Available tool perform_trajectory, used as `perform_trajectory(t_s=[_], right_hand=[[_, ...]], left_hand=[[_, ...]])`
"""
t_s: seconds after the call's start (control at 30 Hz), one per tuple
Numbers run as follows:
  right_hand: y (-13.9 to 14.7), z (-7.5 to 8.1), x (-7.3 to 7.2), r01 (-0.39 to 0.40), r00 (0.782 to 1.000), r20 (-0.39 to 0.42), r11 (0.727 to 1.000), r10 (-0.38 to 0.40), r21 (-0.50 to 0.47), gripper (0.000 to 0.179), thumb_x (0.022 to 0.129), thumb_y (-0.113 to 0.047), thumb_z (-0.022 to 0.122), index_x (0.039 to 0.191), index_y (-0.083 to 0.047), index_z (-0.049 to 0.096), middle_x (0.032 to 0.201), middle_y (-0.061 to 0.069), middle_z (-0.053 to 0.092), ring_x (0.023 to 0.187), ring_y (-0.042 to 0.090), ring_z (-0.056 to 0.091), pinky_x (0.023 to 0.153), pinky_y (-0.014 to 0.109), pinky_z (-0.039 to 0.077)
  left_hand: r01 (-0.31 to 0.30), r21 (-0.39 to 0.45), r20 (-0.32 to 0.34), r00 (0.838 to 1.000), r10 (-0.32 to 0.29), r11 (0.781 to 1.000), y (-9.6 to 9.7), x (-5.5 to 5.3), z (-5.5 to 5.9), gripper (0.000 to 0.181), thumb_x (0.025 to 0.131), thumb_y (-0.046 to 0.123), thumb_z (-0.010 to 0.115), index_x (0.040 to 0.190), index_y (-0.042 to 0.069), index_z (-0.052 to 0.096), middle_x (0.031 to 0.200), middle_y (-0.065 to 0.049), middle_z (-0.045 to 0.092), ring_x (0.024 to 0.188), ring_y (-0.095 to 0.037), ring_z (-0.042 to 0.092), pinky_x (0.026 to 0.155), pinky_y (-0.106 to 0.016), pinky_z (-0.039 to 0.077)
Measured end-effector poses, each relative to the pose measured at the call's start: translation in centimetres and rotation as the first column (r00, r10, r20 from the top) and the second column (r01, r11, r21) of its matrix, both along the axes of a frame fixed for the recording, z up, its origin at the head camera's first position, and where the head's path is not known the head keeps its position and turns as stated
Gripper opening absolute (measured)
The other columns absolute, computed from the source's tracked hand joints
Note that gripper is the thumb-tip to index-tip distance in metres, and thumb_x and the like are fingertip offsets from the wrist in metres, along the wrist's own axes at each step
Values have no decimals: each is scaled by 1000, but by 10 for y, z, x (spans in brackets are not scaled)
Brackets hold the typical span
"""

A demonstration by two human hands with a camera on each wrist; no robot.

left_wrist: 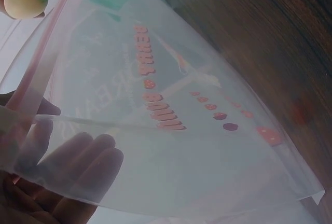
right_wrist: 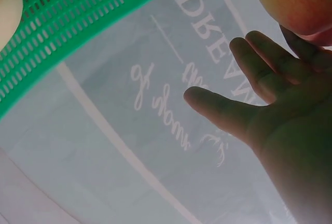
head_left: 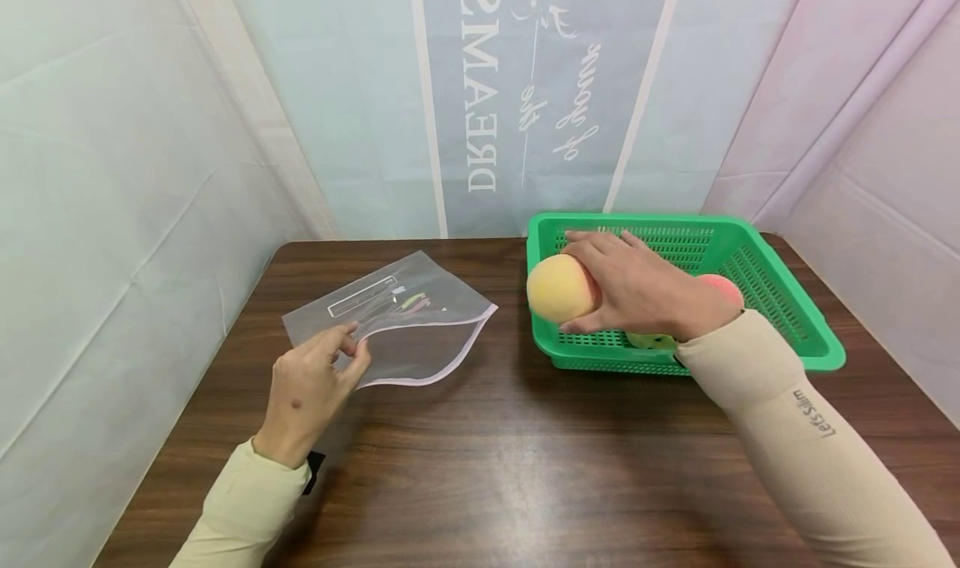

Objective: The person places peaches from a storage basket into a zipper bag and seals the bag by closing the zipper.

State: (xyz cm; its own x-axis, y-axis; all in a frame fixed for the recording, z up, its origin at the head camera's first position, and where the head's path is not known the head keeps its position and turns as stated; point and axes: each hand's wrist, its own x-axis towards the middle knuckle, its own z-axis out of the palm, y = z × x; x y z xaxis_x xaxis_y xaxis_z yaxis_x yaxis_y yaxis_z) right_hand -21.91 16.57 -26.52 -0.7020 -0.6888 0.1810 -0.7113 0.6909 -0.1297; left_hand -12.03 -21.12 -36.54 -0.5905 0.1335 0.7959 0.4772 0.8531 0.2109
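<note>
My left hand (head_left: 311, 389) pinches the edge of a clear zip bag (head_left: 442, 301) between thumb and fingers. The bag's mouth, edged by a pale pink-purple strip, gapes toward the right. In the left wrist view, red lettering and small strawberry prints mark the bag (left_wrist: 218, 151), and the left fingers show through its film. My right hand (head_left: 637, 285) grips a yellow peach (head_left: 558, 289) over the left end of a green basket (head_left: 825, 356). A red blush covers the peach's underside (right_wrist: 301, 6) in the right wrist view. Some of the right fingers stand spread there, off the peach.
Inside the basket lie a pinkish-red fruit (head_left: 724, 288) and a yellow-green fruit (head_left: 651, 341), both partly hidden by the right hand and wrist. Basket and bag rest on a dark wooden table (head_left: 480, 476). A printed cloth (head_left: 375, 118) hangs behind, with pale cloth at both sides.
</note>
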Motion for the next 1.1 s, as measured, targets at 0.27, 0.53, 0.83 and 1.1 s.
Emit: perform_trajectory(t_s=[0.27,0.53,0.83,1.1], right_hand=[[-12,-9,7,-49,999,-17,997,48,-54,80,67,-52,89,125,-8,56,143,14,51,137,31,41,109,61,29],[-28,-17,17,-151,985,-103,985,142,-83,83,68,-55,87,126,-5,56,144,18,50,135,33,44,108,66,30],[-48,-27,27,-178,977,-132,983,170,-51,85,67,-60,84,126,-5,56,145,17,49,137,33,43,112,66,23],[-67,-40,33,-190,961,-210,982,181,-21,84,68,-64,80,124,-5,58,144,21,50,136,39,45,115,60,22]], left_hand=[[1,11,-8,1000,-1,1000,1,0,0,18,76,1,71,68,7,57,95,-16,75,40,-17,48,39,-29,29],[-32,-17,-75,997,31,999,1,-4,-3,21,70,2,77,65,9,58,102,-14,75,38,-14,46,35,-29,28],[-53,-33,-65,997,51,998,1,-3,-3,22,70,3,79,64,8,58,106,-14,74,37,-12,43,35,-26,25],[-46,-31,-50,998,44,998,2,-2,0,20,71,3,78,65,8,59,105,-13,74,39,-13,48,36,-29,31]])
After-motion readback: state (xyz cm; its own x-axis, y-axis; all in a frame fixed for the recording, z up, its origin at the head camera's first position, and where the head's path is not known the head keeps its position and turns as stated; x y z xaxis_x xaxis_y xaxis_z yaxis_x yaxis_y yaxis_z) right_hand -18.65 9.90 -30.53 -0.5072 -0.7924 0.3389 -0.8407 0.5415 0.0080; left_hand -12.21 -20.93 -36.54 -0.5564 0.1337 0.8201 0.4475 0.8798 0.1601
